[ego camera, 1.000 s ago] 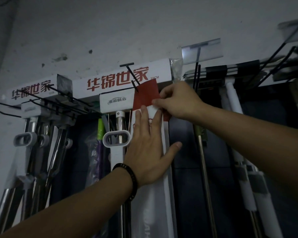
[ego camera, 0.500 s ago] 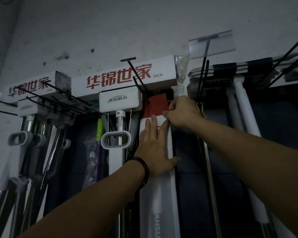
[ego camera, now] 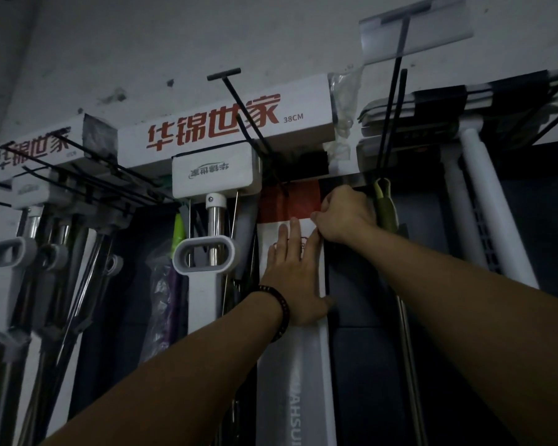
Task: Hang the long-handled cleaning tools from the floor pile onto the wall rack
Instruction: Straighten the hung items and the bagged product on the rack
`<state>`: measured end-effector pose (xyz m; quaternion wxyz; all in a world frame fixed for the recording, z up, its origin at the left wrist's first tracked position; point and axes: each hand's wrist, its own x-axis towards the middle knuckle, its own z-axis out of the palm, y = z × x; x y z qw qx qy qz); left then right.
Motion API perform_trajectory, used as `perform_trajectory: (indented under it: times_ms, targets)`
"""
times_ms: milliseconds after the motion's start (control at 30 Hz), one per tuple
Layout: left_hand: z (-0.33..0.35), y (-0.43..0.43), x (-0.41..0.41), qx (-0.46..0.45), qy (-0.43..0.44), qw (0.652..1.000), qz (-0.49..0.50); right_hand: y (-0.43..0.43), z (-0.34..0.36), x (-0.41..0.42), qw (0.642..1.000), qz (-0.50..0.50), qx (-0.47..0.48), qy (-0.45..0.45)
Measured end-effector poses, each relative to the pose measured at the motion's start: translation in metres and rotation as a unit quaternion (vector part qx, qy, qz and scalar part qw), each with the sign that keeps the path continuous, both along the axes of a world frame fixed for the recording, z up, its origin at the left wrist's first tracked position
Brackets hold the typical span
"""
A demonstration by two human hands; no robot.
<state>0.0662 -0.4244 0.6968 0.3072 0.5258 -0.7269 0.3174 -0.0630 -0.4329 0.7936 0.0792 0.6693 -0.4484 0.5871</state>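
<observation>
Tool package (ego camera: 298, 365) pressed by flat, straight-fingered left hand (ego camera: 292, 278); right hand (ego camera: 345, 214) pinches its right edge.

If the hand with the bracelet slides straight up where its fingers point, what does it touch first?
Probably the red top of the package the left hand presses, just beside the right hand.

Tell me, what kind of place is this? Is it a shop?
Probably a shop's display wall for cleaning tools. Black wire hooks hold many matching mops, a clear price-tag holder tops one hook, and the branded box is marked 38CM. The right hand pinches a white packaged tool.
</observation>
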Motion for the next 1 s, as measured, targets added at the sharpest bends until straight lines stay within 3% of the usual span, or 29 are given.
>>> perform_trajectory:
  times_ms: [367, 667, 833, 1000]
  targets:
    - [0.015, 0.003, 0.019, 0.086, 0.026, 0.994, -0.066, -0.011, -0.014, -0.005, 0.998, -0.031, 0.001, 0.049]
    - [0.015, 0.039, 0.013, 0.089, 0.065, 0.991, -0.072, 0.052, -0.033, -0.041, 0.987, -0.077, -0.025, 0.14]
    - [0.017, 0.08, 0.0, 0.038, 0.047, 0.988, -0.14, 0.112, -0.044, -0.067, 0.957, -0.16, -0.098, 0.221]
    - [0.029, 0.105, -0.005, -0.023, 0.015, 0.98, -0.196, 0.16, -0.061, -0.109, 0.892, -0.278, -0.162, 0.318]
